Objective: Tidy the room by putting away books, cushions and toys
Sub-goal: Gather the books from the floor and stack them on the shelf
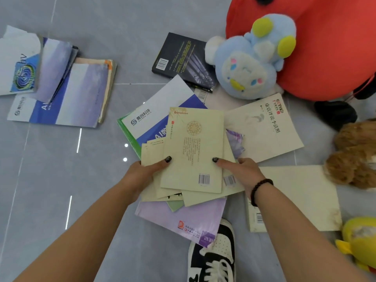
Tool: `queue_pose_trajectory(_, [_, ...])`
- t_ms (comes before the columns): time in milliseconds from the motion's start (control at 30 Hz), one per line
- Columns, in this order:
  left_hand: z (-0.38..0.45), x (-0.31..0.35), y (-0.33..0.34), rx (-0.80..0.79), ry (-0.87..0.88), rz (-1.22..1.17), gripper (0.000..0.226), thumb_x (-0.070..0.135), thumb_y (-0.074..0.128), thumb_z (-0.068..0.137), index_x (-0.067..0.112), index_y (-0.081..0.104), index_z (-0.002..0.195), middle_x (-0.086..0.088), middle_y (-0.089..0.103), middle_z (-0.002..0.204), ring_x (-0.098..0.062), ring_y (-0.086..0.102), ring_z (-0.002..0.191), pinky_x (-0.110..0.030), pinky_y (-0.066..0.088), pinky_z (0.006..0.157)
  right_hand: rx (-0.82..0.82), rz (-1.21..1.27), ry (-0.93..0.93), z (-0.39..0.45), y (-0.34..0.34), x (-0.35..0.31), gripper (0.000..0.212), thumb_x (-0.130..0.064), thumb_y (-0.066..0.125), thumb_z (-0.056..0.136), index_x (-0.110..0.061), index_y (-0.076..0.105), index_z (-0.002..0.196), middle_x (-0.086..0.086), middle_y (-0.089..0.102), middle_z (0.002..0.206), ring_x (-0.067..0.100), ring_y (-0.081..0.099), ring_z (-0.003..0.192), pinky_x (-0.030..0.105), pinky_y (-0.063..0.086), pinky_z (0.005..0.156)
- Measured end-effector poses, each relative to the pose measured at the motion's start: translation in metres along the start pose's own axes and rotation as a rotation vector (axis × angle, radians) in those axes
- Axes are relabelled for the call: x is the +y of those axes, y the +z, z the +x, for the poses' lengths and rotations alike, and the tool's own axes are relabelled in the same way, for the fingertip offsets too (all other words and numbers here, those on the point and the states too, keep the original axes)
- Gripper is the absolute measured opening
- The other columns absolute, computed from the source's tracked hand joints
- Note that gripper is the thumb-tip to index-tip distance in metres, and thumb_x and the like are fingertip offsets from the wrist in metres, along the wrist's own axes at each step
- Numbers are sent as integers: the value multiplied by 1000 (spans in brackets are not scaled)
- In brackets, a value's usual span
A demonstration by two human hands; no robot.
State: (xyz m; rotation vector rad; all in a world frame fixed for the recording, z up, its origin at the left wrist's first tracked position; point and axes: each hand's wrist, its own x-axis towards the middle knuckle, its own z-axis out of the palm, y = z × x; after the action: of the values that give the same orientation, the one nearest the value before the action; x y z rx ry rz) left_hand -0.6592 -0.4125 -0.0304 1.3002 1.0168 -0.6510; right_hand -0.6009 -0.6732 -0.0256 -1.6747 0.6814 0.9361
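Both hands (pixel 142 176) (pixel 244 174) gripping cream books (pixel 193 151)

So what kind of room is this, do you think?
Probably a living room or playroom at home, mid-tidy: books scattered on a grey tiled floor, with a blue plush toy and a big red cushion alongside.

A home room: glossy grey floor tiles (pixel 61 180) strewn with books (pixel 67 98) and plush toys (pixel 248 62).

Head camera looks steeply down, close over the floor (pixel 61 180)
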Motion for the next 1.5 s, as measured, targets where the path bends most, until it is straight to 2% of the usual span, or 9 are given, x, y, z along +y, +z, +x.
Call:
queue_pose_trajectory(133, [5, 8, -2, -36, -12, 53, 81, 46, 93, 41, 21, 68, 115, 0, 75, 105, -24, 73, 95, -44, 57, 86, -5, 42, 135, 1, 6, -3, 86, -54, 91, 29, -14, 69, 102, 3, 73, 100, 23, 69, 93, 40, 57, 86])
queue_pose_trajectory(300, [-7, 7, 12, 117, 151, -19, 60, 36, 91, 55, 23, 70, 110, 4, 76, 100, -21, 73, 91, -41, 58, 83, 64, 37, 22, -17, 11, -4, 28, -35, 85, 71, -19, 66, 84, -3, 69, 89, 11, 62, 76, 21, 51, 62])
queue_pose_trajectory(433, [-29, 12, 22, 131, 248, -60, 53, 31, 91, 57, 25, 71, 106, 7, 76, 100, -16, 73, 92, -41, 57, 88, 124, 105, -46, -43, 3, -1, 22, -30, 84, 74, -21, 65, 82, -7, 69, 84, 7, 63, 75, 17, 51, 59])
queue_pose_trajectory(567, [-52, 9, 44, 117, 341, 10, 48, 32, 91, 58, 31, 69, 100, 13, 75, 98, -10, 71, 93, -39, 57, 88, 246, 188, -84, -74, -17, 11, 32, -26, 85, 71, -17, 68, 96, -3, 72, 95, 13, 68, 89, 27, 57, 72])
queue_pose_trajectory(733, [-82, 8, 85, 16, 489, 91, 92, 51, 94, 43, 28, 59, 124, 20, 72, 104, 2, 69, 92, -28, 56, 83, 422, 254, -154, -116, -53, 32, 44, -25, 86, 69, -12, 65, 105, -1, 72, 101, 15, 70, 91, 34, 58, 80])
queue_pose_trajectory(833, [-105, 12, 104, -75, 552, 139, 58, 38, 92, 53, 34, 67, 105, 22, 73, 99, 2, 69, 91, -28, 54, 83, 515, 303, -197, -147, -71, 45, 45, -23, 86, 68, -13, 65, 106, -2, 73, 101, 14, 71, 91, 35, 59, 79])
queue_pose_trajectory(1000, [-151, 22, 147, -246, 671, 231, 45, 41, 85, 50, 36, 67, 91, 30, 70, 85, 12, 66, 80, -13, 51, 67, 700, 452, -351, -213, -96, 66, 44, -20, 84, 68, -13, 63, 105, -5, 73, 101, 8, 71, 88, 21, 57, 68])
queue_pose_trajectory(1200, [-205, 20, 189, -386, 802, 301, 44, 35, 85, 58, 35, 66, 97, 31, 70, 88, 14, 65, 80, -8, 50, 63, 861, 542, -506, -293, -109, 97, 40, -13, 82, 72, -21, 60, 104, -11, 71, 99, 0, 69, 85, 15, 55, 68])
queue_pose_trajectory(1500, [-307, 24, 239, -642, 1048, 366, 56, 42, 91, 49, 32, 67, 100, 26, 72, 96, 3, 69, 92, -23, 56, 79, 1081, 663, -698, -410, -124, 135, 48, -29, 83, 58, -22, 58, 98, -10, 72, 94, 4, 70, 87, 21, 56, 68])
